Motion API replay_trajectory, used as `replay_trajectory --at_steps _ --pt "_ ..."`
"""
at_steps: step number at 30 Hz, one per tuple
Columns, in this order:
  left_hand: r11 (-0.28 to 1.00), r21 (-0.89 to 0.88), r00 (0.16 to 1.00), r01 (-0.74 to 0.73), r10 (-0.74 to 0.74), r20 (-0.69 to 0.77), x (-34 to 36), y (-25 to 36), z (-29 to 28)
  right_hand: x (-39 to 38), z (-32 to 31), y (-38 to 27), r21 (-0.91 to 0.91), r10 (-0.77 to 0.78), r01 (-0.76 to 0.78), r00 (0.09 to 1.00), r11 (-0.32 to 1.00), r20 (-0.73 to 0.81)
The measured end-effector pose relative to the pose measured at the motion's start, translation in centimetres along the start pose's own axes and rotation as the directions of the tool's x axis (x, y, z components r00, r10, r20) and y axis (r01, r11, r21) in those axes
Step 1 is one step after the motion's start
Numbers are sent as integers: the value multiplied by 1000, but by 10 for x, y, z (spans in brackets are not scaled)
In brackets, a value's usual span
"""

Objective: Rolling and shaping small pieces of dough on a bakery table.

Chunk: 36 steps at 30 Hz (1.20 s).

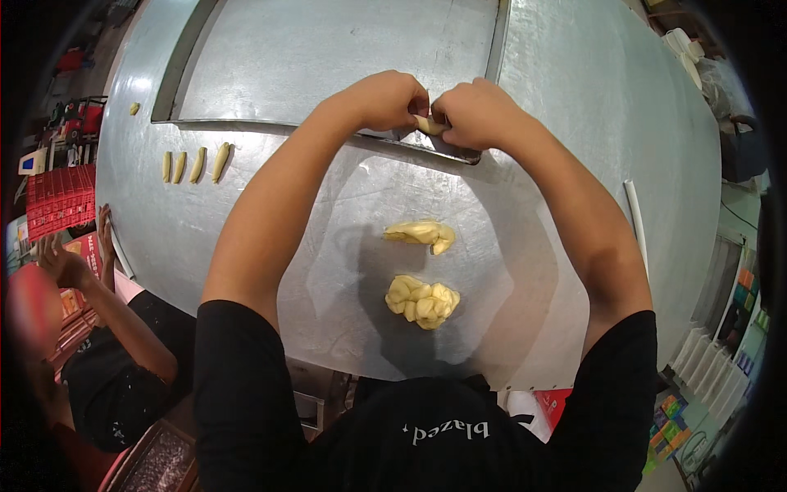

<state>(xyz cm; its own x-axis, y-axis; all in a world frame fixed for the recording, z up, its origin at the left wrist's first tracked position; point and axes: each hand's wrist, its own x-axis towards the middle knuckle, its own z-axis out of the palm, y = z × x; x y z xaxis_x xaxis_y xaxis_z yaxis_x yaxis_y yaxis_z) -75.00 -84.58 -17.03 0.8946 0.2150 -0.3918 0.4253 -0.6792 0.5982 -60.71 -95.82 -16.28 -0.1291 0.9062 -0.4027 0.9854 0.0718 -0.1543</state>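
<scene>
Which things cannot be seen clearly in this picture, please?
All in the head view:
- Dough piece: partly hidden by the left hand and right hand.
- Metal tray: far side cut off by the upper edge.
- Yellowish lump: too small to tell its exact shape.

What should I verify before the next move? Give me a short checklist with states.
1. Dough piece at the fingertips of the left hand and right hand: ok.
2. Firm grip by both hands: cannot tell, curled fingers hide the contact.
3. Hands at the metal tray: ok, over its near right corner.
4. Four dough strips apart from one another: ok, left on the table.
5. Folded dough and lumpy dough mound apart: ok.
6. Co-worker's hands off the dough: ok, near the table's left edge.
</scene>
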Motion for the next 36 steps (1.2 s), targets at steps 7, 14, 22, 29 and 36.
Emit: replay_trajectory --at_steps 7,14,22,29,36 --pt "1000 -8 999 11 -11 -54 4 -7 11 -3 2 8 47 12 -13 1000 999 24" --pt "972 59 835 -226 225 -502 -52 17 3 -110 15 54 420 190 150 723 895 -664" --pt "955 -219 876 -200 74 -477 -151 28 115 -377 209 143 65 944 -988 111 138 -312" --pt "957 -275 899 -96 -36 -437 -190 59 190 -349 206 23 523 793 -597 426 608 -436" --pt "749 -644 695 152 -545 -470 -225 62 215 -281 138 -145 491 304 -126 904 862 -300"
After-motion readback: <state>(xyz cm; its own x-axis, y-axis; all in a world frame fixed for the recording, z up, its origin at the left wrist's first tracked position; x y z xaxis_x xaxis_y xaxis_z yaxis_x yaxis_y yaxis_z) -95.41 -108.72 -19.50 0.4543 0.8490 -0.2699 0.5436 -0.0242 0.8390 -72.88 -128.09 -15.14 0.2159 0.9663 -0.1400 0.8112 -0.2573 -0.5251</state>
